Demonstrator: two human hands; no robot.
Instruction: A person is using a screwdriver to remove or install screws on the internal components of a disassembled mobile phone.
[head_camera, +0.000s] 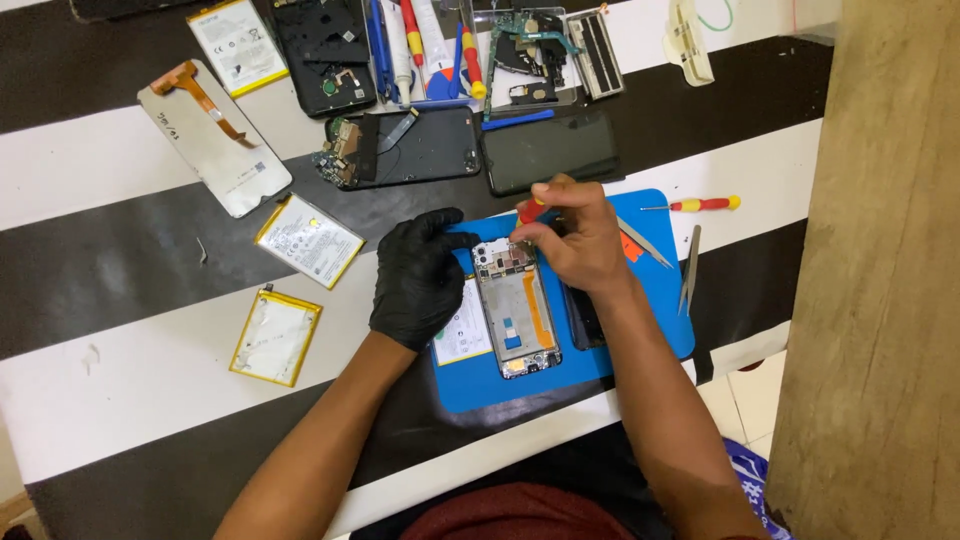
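Your left hand (418, 278), in a black glove, rests flat on the blue mat (650, 300) with its fingers spread against the left edge of the opened phone (515, 308), steadying it; that grip is apart, closed on nothing. Your bare right hand (575, 238) hovers over the phone's upper end, its grip clamped on a red-handled screwdriver (530, 210) whose tip points down at the circuit board near the camera cutouts. The phone lies face down in the middle of the mat, back cover off, with an orange flex cable running down its inside. A white battery (463, 330) lies just beside it on the left, partly under your gloved palm, and a dark phone panel (583, 318) lies on the right under your wrist. Two pairs of tweezers (690, 268) rest near the mat's right edge, and a second red and yellow screwdriver (700, 204) lies on the striped worktop (120, 300) beyond them. Further left sit two loose yellow-edged batteries (308, 240), and a display panel (212, 140) with an orange ribbon lies behind them.
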